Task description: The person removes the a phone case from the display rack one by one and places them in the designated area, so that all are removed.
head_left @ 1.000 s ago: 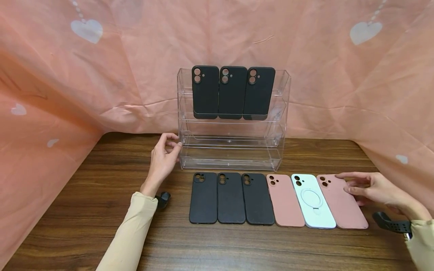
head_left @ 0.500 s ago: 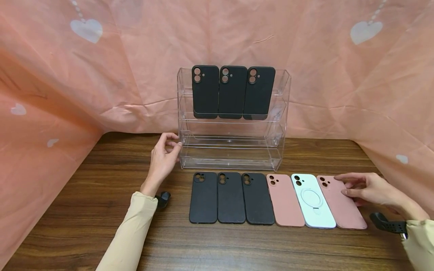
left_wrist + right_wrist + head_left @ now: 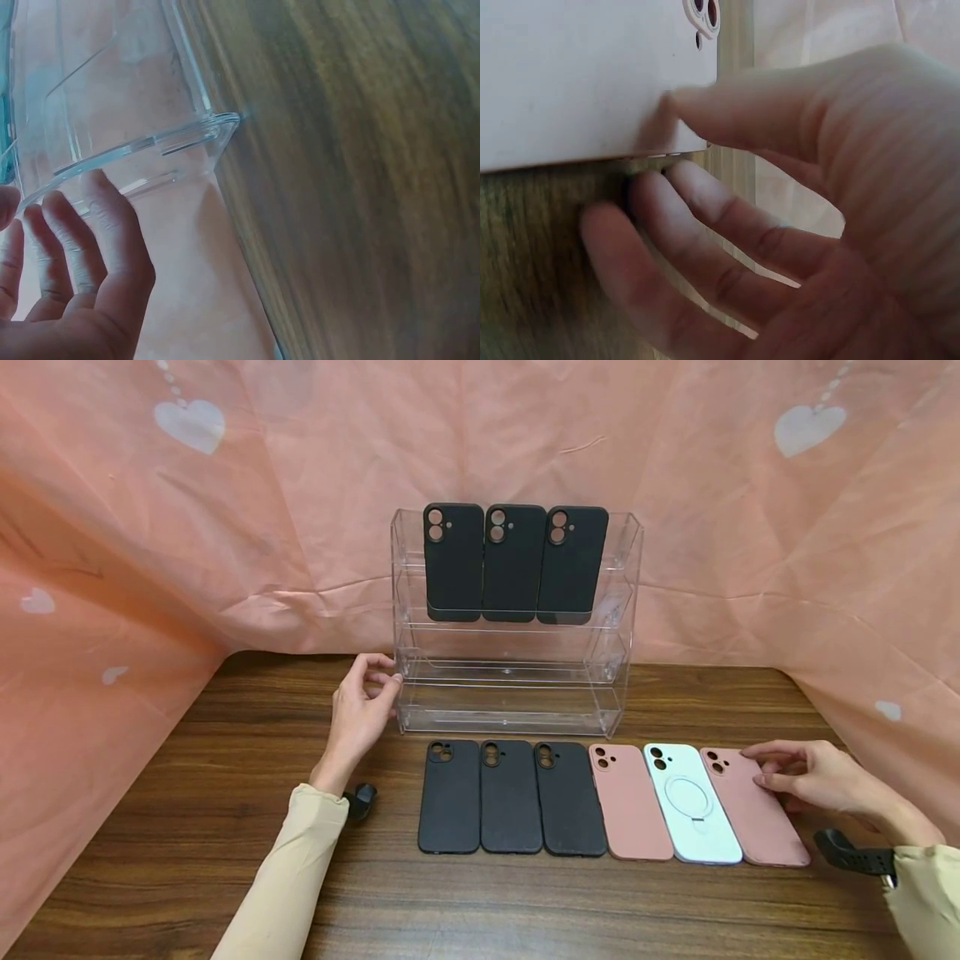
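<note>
My left hand (image 3: 360, 708) touches the left side of a clear tiered acrylic rack (image 3: 506, 722) with thumb and fingertips. The left wrist view shows bent fingers (image 3: 112, 232) along the rack's side edge. At the right, my right hand (image 3: 821, 781) holds the rightmost pink phone case (image 3: 761, 814) by its right long side. Its thumb lies on the case's face (image 3: 577, 82), and the other fingers curl at the edge. This case lies flat beside a white phone case (image 3: 701, 835) with a ring. Further left lie another pink phone case (image 3: 637, 810) and three black phone cases (image 3: 512, 806).
Three black phone cases (image 3: 513, 564) stand side by side in the rack's top tier. The row of flat cases lies in front of the rack on the wooden table (image 3: 465, 910). Pink fabric (image 3: 300, 510) with white hearts hangs behind and along both sides.
My right hand has shifted slightly left, and the rightmost pink phone case has slid a little left against the white one. My left hand stays at the rack's side.
</note>
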`<state>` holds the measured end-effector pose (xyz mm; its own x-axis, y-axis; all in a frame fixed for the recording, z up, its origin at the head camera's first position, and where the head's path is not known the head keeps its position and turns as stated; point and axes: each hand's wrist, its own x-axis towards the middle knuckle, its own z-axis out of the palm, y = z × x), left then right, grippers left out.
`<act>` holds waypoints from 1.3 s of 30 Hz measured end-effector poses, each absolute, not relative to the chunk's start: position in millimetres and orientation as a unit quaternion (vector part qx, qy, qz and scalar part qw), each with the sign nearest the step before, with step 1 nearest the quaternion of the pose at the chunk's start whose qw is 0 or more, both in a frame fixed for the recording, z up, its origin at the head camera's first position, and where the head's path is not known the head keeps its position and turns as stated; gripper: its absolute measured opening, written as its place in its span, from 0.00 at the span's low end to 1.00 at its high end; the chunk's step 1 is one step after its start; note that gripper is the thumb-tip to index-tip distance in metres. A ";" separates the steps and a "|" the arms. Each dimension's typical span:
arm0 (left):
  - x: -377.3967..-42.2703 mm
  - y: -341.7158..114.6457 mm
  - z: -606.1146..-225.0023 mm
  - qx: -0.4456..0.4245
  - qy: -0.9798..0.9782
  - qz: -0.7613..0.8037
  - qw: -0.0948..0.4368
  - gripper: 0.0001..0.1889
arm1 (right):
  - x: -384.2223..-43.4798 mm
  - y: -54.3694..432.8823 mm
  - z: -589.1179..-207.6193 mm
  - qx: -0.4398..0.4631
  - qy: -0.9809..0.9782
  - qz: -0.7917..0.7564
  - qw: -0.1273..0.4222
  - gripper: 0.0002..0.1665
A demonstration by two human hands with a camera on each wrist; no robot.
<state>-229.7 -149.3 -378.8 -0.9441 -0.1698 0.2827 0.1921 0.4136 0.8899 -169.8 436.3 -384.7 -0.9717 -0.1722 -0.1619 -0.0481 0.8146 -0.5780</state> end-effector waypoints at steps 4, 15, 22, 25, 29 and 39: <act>-229.8 -148.6 -378.9 -0.003 -0.821 -0.544 0.173 0.12 | -171.7 433.0 -381.3 -0.050 0.962 -0.263 0.054 0.24; -233.6 -148.7 -374.5 -0.005 -0.822 -0.538 0.184 0.14 | -179.9 409.0 -374.3 -0.053 0.956 -0.284 -0.045 0.22; -236.6 -148.3 -362.2 -0.020 -0.828 -0.521 0.207 0.15 | -186.2 384.6 -373.0 -0.055 0.940 -0.331 -0.069 0.24; -238.8 -146.5 -355.0 -0.030 -0.816 -0.531 0.227 0.16 | -190.3 372.5 -372.0 -0.063 0.936 -0.336 -0.083 0.23; -241.3 -145.7 -344.0 -0.035 -0.797 -0.545 0.257 0.15 | -197.1 353.0 -368.7 -0.073 0.934 -0.338 -0.094 0.21; -250.6 -133.7 -315.9 -0.066 -0.771 -0.573 0.270 0.16 | -210.2 317.4 -364.3 -0.091 0.921 -0.366 -0.099 0.20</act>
